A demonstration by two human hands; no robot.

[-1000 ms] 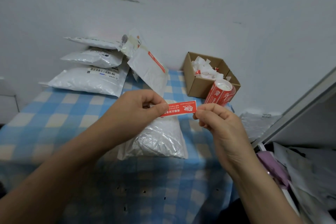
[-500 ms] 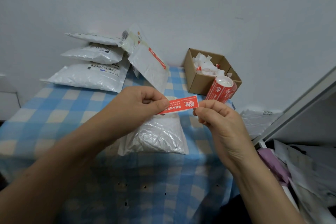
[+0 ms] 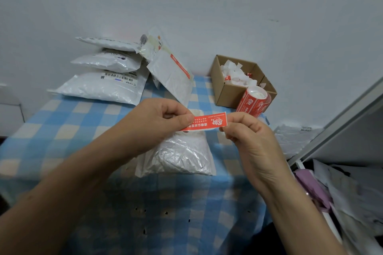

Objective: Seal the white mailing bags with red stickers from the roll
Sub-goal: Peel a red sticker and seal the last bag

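Observation:
A red sticker (image 3: 208,121) with white print is stretched between my two hands above the table. My left hand (image 3: 153,124) pinches its left end and my right hand (image 3: 248,141) pinches its right end. Right below them lies a white mailing bag (image 3: 180,155) flat on the blue checked tablecloth (image 3: 62,130). The red sticker roll (image 3: 251,101) stands at the back right, beside a cardboard box. Several more white mailing bags (image 3: 103,87) are stacked at the back left, and one bag bearing a red sticker (image 3: 172,76) leans against them.
An open cardboard box (image 3: 230,89) holding white paper scraps sits against the wall at the back right. More white bags (image 3: 294,138) lie off the table's right edge. A grey shelf edge (image 3: 342,122) and piled bags, one purple (image 3: 310,188), fill the lower right.
Both hands with the sticker have risen slightly in view and the sticker tilts a bit more, its right end higher. Nothing on the table has moved.

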